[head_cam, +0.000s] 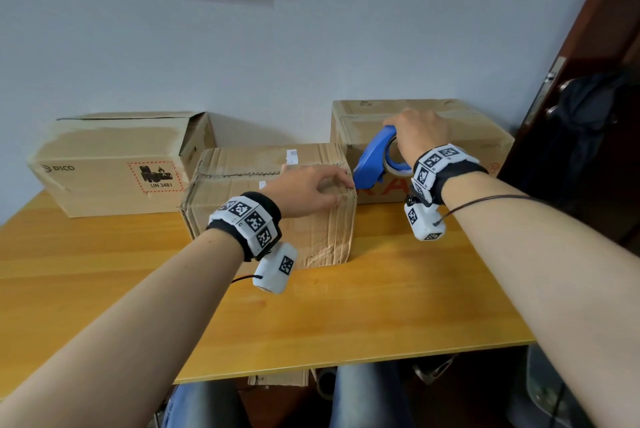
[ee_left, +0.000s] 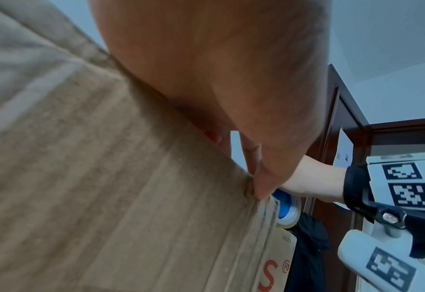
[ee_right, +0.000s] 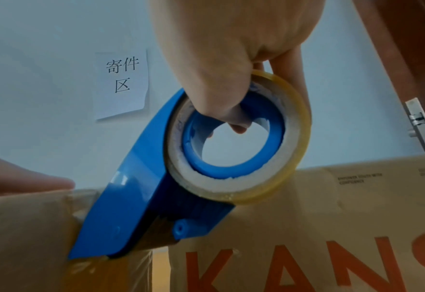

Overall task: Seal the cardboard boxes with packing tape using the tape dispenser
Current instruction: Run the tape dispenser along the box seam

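Hidden from you: right hand (head_cam: 420,135) fingers, tucked inside the tape roll (head_cam: 398,169); dispenser (ee_right: 141,183) blade, lower left of the frame, behind tape. Left wrist view: middle box (ee_left: 106,177) blurred; left hand (ee_left: 218,69) cut off at the top.

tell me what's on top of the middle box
The left hand lies on the middle box at its right edge, beside a small white label and clear tape along the seam. Whatever is under the palm is covered.

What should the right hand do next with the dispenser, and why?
Probably pull the tape dispenser down the middle box's right side: the right hand holds its mouth against that side near the top, and the left hand braces the top edge.
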The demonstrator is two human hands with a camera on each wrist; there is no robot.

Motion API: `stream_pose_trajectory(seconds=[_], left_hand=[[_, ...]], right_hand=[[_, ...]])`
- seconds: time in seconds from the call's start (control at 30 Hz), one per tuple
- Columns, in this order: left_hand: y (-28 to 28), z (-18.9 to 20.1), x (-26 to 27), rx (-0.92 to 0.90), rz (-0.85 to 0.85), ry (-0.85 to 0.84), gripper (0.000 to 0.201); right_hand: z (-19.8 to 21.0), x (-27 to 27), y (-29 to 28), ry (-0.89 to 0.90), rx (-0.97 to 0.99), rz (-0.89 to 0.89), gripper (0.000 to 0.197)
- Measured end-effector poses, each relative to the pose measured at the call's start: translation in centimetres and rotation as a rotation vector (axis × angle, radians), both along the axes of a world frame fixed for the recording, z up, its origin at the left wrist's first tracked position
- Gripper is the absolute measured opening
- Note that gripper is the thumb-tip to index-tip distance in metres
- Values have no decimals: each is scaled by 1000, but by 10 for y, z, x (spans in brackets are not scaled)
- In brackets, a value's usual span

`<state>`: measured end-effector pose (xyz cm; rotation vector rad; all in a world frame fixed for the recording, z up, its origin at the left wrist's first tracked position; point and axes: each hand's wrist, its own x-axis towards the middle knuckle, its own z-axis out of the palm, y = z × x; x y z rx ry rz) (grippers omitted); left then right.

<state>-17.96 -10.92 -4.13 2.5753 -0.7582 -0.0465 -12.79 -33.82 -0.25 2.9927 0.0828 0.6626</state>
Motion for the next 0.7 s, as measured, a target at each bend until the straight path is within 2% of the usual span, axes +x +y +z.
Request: stream_pose_trajectory(seconds=[0.33,0.47,0.57,0.7], left_hand=[[0,-4,3,10,-17,-22,25],[2,-4,4,1,0,-32,25],[2,-5,4,0,11,-32,25],[1,-4,3,-20,18,-18,24]], right_hand=[[4,3,6,85,-54,-98,27],[-12,3,2,212,-97,-178,32],[-29,-7,-17,272,-29,-226,30],[-60,-12,-46,469,117,-332,25]])
